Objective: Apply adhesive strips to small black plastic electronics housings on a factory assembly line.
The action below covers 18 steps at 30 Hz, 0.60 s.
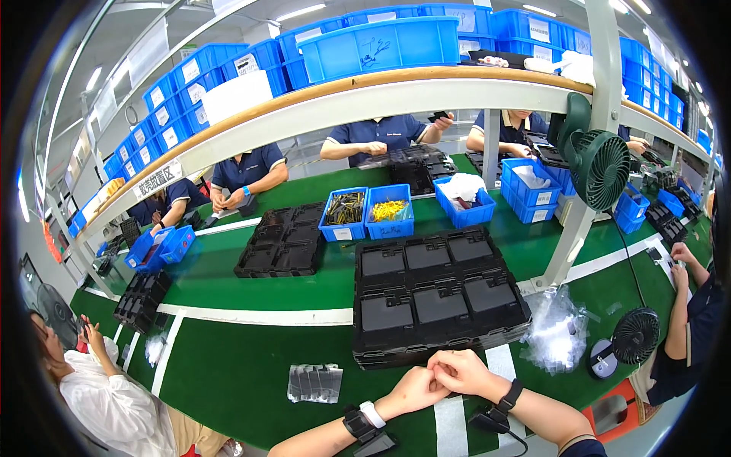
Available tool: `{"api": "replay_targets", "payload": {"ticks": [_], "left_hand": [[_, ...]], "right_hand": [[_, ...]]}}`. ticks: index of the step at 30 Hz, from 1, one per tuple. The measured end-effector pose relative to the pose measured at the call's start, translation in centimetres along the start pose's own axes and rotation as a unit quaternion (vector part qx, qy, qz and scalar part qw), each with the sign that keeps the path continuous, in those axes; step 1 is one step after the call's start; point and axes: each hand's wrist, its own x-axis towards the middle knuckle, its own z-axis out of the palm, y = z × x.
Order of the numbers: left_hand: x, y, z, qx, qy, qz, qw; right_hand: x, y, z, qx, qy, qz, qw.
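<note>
My left hand and my right hand meet at the table's near side, just in front of a black compartment tray. The fingers of both are closed and pressed together. Whatever they pinch, if anything, is too small or hidden to make out. Flat dark pieces fill the tray's compartments, and more trays seem stacked beneath it. To the left of my hands lies a clear pouch with dark strips in it. A crumpled heap of clear plastic film rests right of the tray.
Blue bins of dark and yellow small parts stand beyond the tray, beside another black tray. A shelf post carries a green fan; a dark fan stands at right. Co-workers sit around the table.
</note>
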Motion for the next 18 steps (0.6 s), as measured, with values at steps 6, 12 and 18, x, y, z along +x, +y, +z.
{"api": "replay_targets", "payload": {"ticks": [6,12,18], "left_hand": [[0.04,-0.39,0.14,0.007,-0.001,0.005,1.000],[0.07,-0.19,0.16,0.000,0.007,0.003,1.000],[0.06,0.15,-0.11,0.004,0.002,0.004,1.000]], "right_hand": [[0.03,-0.14,-0.03,0.001,0.001,0.000,1.000],[0.03,-0.21,-0.08,0.000,-0.003,0.004,1.000],[0.02,-0.17,-0.07,-0.002,-0.007,0.009,1.000]]}}
